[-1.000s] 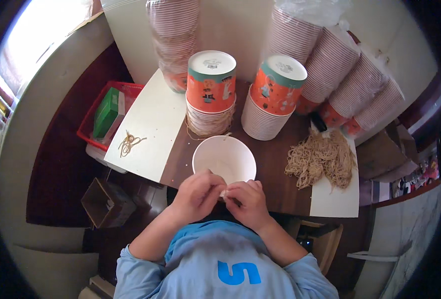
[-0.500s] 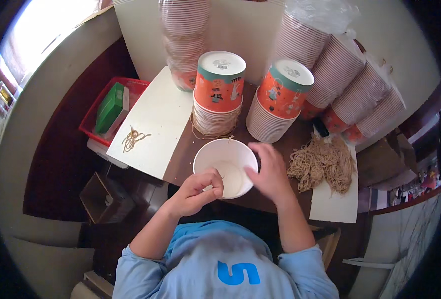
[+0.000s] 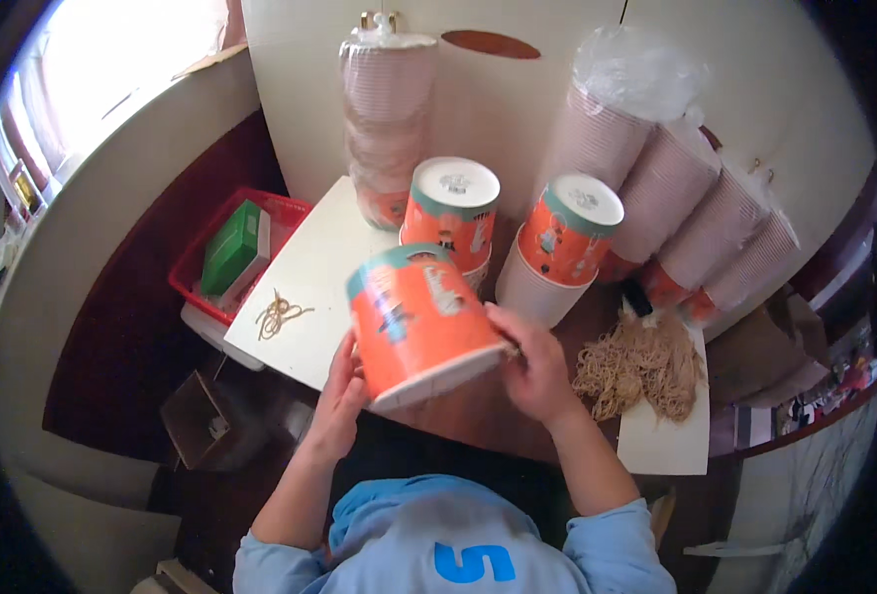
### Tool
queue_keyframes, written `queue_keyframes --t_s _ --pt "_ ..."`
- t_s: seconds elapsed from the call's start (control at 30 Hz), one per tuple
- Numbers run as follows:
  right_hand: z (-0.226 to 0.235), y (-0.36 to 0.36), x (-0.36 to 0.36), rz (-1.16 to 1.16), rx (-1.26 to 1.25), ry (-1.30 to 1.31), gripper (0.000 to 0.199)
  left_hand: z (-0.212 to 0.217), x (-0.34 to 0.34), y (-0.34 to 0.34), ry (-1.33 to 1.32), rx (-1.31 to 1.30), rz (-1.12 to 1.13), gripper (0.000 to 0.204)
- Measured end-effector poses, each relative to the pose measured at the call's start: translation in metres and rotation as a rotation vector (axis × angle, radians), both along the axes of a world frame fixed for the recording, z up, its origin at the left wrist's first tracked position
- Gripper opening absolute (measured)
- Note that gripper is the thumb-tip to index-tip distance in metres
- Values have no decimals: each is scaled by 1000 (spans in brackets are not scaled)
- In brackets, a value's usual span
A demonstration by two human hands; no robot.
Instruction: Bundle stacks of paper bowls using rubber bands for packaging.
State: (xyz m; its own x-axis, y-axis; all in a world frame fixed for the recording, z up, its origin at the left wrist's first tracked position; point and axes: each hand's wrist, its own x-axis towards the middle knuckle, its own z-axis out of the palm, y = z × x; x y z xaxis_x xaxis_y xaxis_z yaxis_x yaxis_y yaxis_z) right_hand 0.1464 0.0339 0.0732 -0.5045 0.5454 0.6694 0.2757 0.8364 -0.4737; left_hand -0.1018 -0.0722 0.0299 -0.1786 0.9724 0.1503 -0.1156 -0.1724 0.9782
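An orange paper bucket [image 3: 420,327] with a teal band is held tilted above the table, its white rim toward me and low. My left hand [image 3: 337,404] grips its left side near the rim. On the other side my right hand [image 3: 539,368] has thumb and fingers against the bucket by the rim; a bit of tan string seems to show there, blurred. Just behind stands a stack of upturned buckets [image 3: 450,210], partly covered by the held one. To its right is a second upturned stack [image 3: 569,238].
Tan strings [image 3: 646,366] lie heaped at the right, and a few loose strings [image 3: 280,315] on the left white tabletop. Plastic-wrapped bucket stacks [image 3: 389,119] stand at the back left, with more wrapped stacks [image 3: 666,188] back right. A red basket [image 3: 189,282] holds a green box [image 3: 232,247].
The bucket, mouth up before, is now raised and turned over with its printed side showing. Both hands have moved to its sides. The whole view has shifted slightly.
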Motion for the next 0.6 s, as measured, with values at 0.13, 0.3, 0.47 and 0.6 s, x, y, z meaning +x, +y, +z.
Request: queue_keyframes --t_s 0.13,0.3,0.47,0.6 --pt "40 3 0 291 -385 74 77 62 -1 38 15 302 -12 118" --pt "68 55 -23 319 -513 341 66 89 -33 125 616 611 119 118" --pt "46 119 -42 183 -378 306 65 83 -27 188 608 473 29 124" --pt "3 162 -56 20 -301 244 67 35 -14 240 365 380 90 132"
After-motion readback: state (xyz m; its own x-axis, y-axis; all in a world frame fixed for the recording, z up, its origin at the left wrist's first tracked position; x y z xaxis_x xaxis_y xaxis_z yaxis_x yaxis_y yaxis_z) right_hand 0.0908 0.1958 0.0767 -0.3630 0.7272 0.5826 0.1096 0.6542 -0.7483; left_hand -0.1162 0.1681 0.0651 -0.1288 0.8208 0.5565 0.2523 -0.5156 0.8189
